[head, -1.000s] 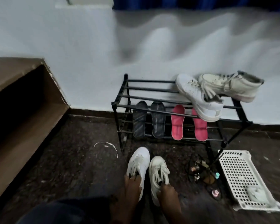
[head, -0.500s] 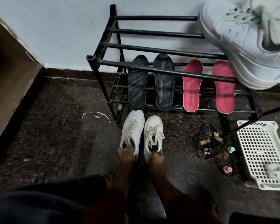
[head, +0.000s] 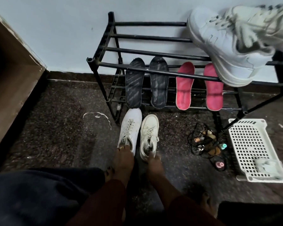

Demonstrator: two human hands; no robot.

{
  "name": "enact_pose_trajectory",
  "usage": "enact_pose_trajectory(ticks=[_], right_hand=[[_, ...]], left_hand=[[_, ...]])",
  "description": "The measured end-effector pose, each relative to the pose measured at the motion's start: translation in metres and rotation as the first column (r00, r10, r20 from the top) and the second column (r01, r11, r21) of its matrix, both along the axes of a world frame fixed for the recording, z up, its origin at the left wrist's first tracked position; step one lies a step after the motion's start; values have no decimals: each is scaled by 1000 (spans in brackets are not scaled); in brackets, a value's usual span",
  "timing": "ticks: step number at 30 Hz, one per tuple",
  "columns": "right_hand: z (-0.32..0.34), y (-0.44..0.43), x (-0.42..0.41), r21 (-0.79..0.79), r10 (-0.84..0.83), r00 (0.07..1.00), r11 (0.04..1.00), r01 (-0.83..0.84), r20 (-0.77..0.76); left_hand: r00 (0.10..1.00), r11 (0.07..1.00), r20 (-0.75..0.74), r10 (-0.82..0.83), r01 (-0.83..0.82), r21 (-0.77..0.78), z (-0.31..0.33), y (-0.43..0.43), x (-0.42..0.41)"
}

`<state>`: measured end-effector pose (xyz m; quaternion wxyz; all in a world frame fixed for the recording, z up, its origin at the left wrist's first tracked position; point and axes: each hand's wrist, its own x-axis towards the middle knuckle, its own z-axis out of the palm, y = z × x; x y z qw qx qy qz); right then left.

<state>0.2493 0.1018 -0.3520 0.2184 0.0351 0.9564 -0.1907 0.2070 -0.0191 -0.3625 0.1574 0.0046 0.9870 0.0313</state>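
Observation:
Two white lace-up sneakers stand side by side on the dark floor, toes pointing at a black shoe rack. My left hand grips the heel of the left sneaker, fingers hooked into its opening. My right hand grips the heel of the right sneaker the same way. The toe of the left sneaker nearly touches the rack's lower shelf. Both heels are hidden under my hands.
Two black insoles and two pink insoles lean on the lower shelf. White high-top sneakers lie on the top bars at right. A tangle of cords and small bottles, a white perforated basket, and brown wooden furniture flank the spot.
The view has dropped closer to the floor and rack. Both hands keep their hold, and the sneakers have slid forward towards the foot of the rack.

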Motion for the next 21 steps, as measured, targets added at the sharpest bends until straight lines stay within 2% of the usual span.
enact_pose_trajectory(ticks=[3, 6, 9, 12, 14, 17, 20, 21], right_hand=[[14, 10, 2, -47, -78, 995, 996, 75, -68], [55, 26, 1, -87, -183, 978, 981, 175, -102], [103, 54, -1, -50, -181, 933, 983, 174, -311], [152, 94, -4, 5, -104, 745, 990, 143, -659], [183, 133, -6, 104, -32, 690, 983, 154, -723], [226, 185, -21, 129, -47, 599, 961, 247, -799], [264, 230, -48, 95, -95, 518, 940, 327, -850], [276, 242, -60, 83, -123, 528, 933, 349, -841]], left_hand=[[997, 999, -71, 24, -21, 33, 17, 12, 1], [976, 986, -219, 2, 35, 162, 59, 37, -12], [912, 967, -396, -106, 187, 172, 123, 75, -26], [879, 933, -475, -26, 192, 304, 190, 124, -38], [881, 896, -473, 7, 204, 394, 235, 165, -41], [883, 834, -467, -46, 291, 469, 289, 219, -46], [943, 864, -319, -99, 240, 442, 312, 255, -59], [963, 876, -258, -74, 186, 445, 314, 264, -66]])
